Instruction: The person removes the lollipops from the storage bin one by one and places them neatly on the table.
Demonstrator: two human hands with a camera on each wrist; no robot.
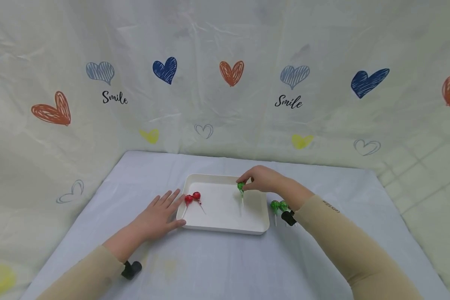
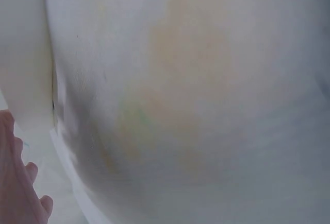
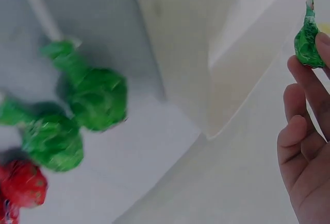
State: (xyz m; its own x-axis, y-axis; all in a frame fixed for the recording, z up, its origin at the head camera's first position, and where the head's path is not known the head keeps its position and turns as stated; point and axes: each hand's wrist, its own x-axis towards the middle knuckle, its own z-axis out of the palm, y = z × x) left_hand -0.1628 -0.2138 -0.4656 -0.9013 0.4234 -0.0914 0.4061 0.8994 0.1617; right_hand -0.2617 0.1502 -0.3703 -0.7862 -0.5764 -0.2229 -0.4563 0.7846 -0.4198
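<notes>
Holds a green lollipop (image 1: 241, 186) over the right side of the white tray (image 1: 218, 210).
Pinches its head in the right hand (image 1: 264, 179); spreads the left hand (image 1: 158, 217) at the left rim. Probably light, hard, slick-wrapped; best gripped by the head, not the stick.

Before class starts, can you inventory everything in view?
Shallow rectangular tray: one, white, on tablecloth
Round red wrapped lollipops: two, red, tray's left end
Held green wrapped lollipop: one, green, tray's right half
Loose green wrapped lollipops: two, green, right of tray
Loose red wrapped lollipop: at least one, red, beside those
Tablecloth: one, white, under tray
Hanging backdrop: one, pale, behind tablecloth
Printed hearts: over ten, blue, orange, yellow, backdrop
"Smile" words: two, black, backdrop
Small devices: two, black, wrists
Sleeves: two, beige, forearms
Left hand: one, bare, tray's left edge
Right hand: one, bare, pinching held lollipop
</notes>
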